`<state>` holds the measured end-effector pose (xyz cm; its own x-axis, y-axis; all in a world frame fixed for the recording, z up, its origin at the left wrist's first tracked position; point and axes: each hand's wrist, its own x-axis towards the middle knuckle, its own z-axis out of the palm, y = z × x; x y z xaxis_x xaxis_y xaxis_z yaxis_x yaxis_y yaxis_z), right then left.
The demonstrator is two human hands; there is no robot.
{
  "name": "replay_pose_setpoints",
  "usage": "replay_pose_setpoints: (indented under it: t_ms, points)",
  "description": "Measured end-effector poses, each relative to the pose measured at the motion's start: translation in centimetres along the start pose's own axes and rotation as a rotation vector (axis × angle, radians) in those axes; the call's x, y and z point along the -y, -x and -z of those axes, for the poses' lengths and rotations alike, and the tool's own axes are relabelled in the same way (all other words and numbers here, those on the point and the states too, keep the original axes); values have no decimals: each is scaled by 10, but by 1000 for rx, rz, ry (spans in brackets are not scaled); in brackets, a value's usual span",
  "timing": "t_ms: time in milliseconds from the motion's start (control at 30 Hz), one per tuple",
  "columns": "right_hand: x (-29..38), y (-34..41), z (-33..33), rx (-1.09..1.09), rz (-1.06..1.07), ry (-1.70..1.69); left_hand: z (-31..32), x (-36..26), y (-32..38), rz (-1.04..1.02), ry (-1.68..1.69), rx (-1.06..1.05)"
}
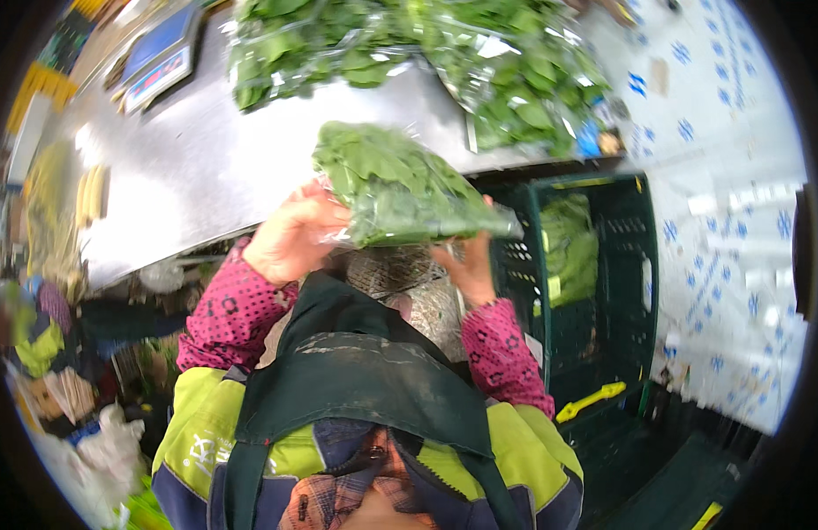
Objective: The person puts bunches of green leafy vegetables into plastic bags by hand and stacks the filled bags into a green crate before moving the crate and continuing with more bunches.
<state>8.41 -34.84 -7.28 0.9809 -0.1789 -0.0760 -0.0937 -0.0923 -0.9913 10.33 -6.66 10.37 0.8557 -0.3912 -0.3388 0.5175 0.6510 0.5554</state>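
A clear plastic bag of leafy greens (402, 179) is held up in front of me, above the near edge of the steel table (203, 172). My left hand (293, 228) grips the bag's left side, thumb on the near face. At its lower right end, my right hand (472, 268) has its thumb below and fingers partly behind the plastic. Motion blurs this end, where the plastic narrows. Larger clear bags of leafy greens (316, 46) (521, 79) lie farther back on the table.
Right of me stands a dark green plastic crate (544, 265) with bagged greens (571, 252) inside. A yellow crate handle (591, 401) is nearer me. A digital scale (160, 56) sits at the table's back left. A person (41, 324) is at the far left, near a white sack (111, 444).
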Motion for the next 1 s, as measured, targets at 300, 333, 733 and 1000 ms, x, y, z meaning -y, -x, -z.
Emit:
replay_pose_setpoints:
  t_ms: [300, 333, 733, 1000]
  points:
    - [92, 36, 103, -290, 179, -556, -207, 53, -22, 329, -240, 961]
    - [104, 41, 131, -340, 220, -609, -226, 65, -22, 299, -234, 1113]
    - [-102, 123, 402, -395, -424, -693, -66, 136, -26, 313, -441, 441]
    - [37, -5, 225, -589, 200, 347, 57, 105, 47, 183, -150, -146]
